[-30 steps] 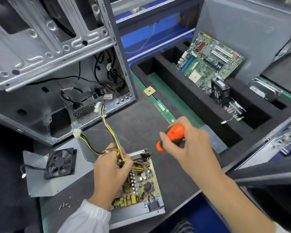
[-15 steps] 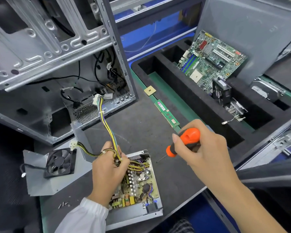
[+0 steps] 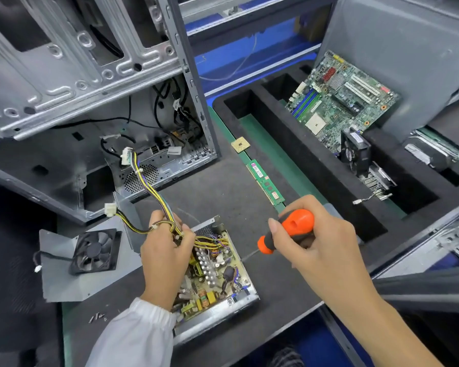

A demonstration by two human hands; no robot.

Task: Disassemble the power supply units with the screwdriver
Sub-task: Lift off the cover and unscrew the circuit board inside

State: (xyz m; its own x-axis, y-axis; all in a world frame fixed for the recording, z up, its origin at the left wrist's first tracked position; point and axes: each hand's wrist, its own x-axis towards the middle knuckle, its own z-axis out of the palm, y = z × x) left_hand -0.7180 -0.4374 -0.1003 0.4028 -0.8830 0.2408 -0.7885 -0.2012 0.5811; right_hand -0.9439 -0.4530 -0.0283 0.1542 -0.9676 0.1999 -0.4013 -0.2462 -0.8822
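The left hand (image 3: 164, 250) is curling its fingers around the bundle of yellow, black and purple wires (image 3: 146, 189) where it is leaving the opened power supply unit, a grey metal tray holding a crowded circuit board (image 3: 217, 274), which is lying on the dark grey surface (image 3: 223, 189) at about 6 o'clock in the view. The right hand (image 3: 316, 245) is gripping the orange-and-black handled screwdriver (image 3: 286, 229), holding it above the surface at 3 o'clock of the unit; its thin shaft is pointing down toward the unit's right edge, though whether the tip is touching cannot be told.

At 9 o'clock of the unit, a black square cooling fan (image 3: 94, 251) is resting on a flat grey metal cover plate (image 3: 90, 282), with a few small loose screws (image 3: 97, 317) just below it. At 11 o'clock an empty silver computer case (image 3: 77, 75) is standing open, the wire bundle's white connectors lying by its vented corner. At 12 o'clock a green memory stick (image 3: 265, 182) and a small gold square processor chip (image 3: 240, 145) are lying near a black foam tray (image 3: 316, 168). At 2 o'clock a green motherboard (image 3: 339, 102) is leaning in that tray.
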